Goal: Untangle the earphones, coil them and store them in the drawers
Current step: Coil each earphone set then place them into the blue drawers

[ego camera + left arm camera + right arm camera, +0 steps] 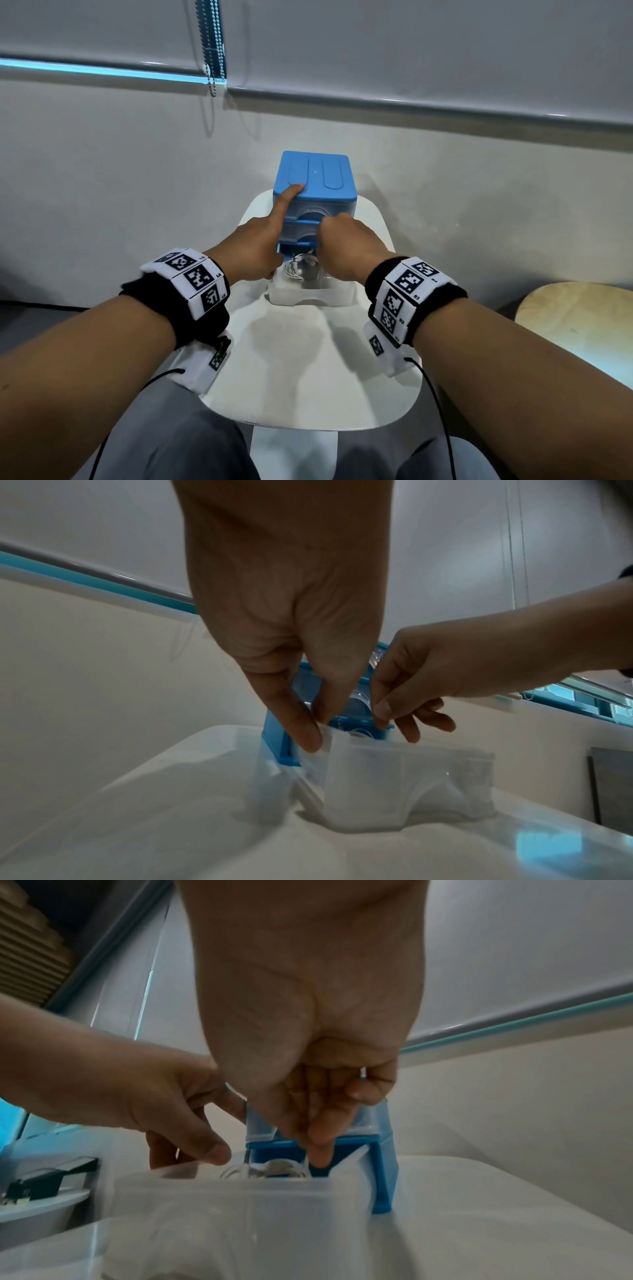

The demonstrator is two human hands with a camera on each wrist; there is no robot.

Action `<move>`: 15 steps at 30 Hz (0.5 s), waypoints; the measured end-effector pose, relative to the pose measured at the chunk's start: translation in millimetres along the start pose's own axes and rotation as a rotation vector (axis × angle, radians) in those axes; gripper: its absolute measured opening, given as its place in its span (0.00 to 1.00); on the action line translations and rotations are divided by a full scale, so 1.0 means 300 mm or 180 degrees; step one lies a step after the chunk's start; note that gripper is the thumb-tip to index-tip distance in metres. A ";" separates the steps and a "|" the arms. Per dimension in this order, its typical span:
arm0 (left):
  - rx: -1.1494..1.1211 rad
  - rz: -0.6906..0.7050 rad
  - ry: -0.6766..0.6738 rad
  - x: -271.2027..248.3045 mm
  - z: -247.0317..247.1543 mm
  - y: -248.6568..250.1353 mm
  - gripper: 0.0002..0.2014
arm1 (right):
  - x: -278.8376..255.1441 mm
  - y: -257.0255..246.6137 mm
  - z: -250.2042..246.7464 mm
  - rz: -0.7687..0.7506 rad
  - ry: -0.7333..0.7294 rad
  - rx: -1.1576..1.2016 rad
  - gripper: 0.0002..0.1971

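A blue drawer unit (313, 174) stands at the far end of a small white table (308, 359). Its bottom translucent drawer (308, 294) is pulled out towards me. The white earphones (298, 269) lie coiled inside it. My left hand (284, 231) braces the unit, with the index finger straight on the blue top and the thumb (310, 739) on the drawer's left rim. My right hand (329, 240) reaches down into the drawer. Its bunched fingertips (318, 1150) pinch the earphones (274, 1169) at the right side of the coil. The two upper drawers are closed.
The unit stands close to a pale wall with a window blind and its bead chain (214, 51) above. A round wooden stool (575, 325) is at the right. A black object (51, 1180) lies on a white surface to the left. My knees are under the table's near edge.
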State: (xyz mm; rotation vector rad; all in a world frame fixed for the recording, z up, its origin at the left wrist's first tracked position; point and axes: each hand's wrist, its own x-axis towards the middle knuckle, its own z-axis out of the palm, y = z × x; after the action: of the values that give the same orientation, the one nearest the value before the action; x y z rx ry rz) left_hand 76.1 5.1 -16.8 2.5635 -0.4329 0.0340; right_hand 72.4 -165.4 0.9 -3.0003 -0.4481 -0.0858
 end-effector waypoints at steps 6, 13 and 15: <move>0.0064 -0.0018 -0.0008 0.002 0.003 -0.002 0.55 | -0.001 -0.025 0.037 -0.0687 -0.0282 -0.0168 0.12; 0.0053 -0.0056 -0.0024 0.003 0.004 -0.004 0.55 | 0.003 -0.017 0.053 -0.0457 -0.0146 -0.0411 0.07; 0.0046 -0.0079 -0.0041 0.002 0.004 -0.005 0.55 | 0.008 0.004 0.049 -0.0427 -0.0200 -0.0064 0.12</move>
State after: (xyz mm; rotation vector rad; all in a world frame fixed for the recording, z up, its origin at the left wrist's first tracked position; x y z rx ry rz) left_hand 77.1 5.6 -18.5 2.5841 -0.4071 0.0117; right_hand 75.7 -164.0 -13.5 -2.9965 -0.6589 -0.0067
